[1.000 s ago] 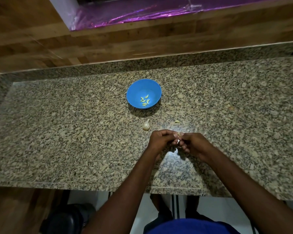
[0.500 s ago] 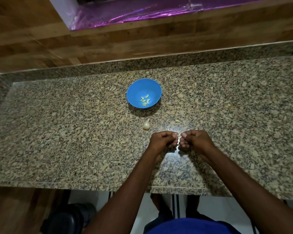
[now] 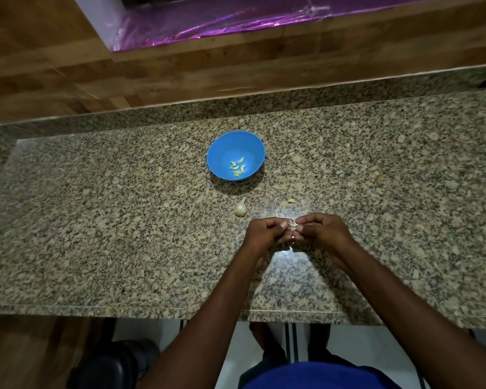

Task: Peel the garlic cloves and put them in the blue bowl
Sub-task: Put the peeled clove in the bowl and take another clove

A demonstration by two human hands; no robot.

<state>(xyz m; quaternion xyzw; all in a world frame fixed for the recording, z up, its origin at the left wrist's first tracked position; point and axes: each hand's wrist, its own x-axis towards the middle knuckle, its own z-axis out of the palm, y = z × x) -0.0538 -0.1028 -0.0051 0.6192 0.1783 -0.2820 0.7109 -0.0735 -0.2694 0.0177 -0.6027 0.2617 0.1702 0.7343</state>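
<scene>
Both hands meet just above the bench [image 3: 96, 220], w/ fingertips pinched together on one small garlic clove [image 3: 292, 226]. Left hand [image 3: 265, 234] clamps it from one side, right hand [image 3: 324, 231] from the other, prob. so one steadies while the other picks at the skin. Clove's mostly hidden btwn the fingers, so can't tell how much skin is off. Blue bowl [image 3: 222, 147] sits farther back, well apart from the hands but straight ahead, an easy drop. A few peeled cloves [image 3: 237, 170] already lie in its bottom. Garlic bulb [image 3: 241, 208] rests between bowl and hands, close for the next pull. A loose clove [image 3: 291, 201] lies just right of it, apart from both hands.
</scene>
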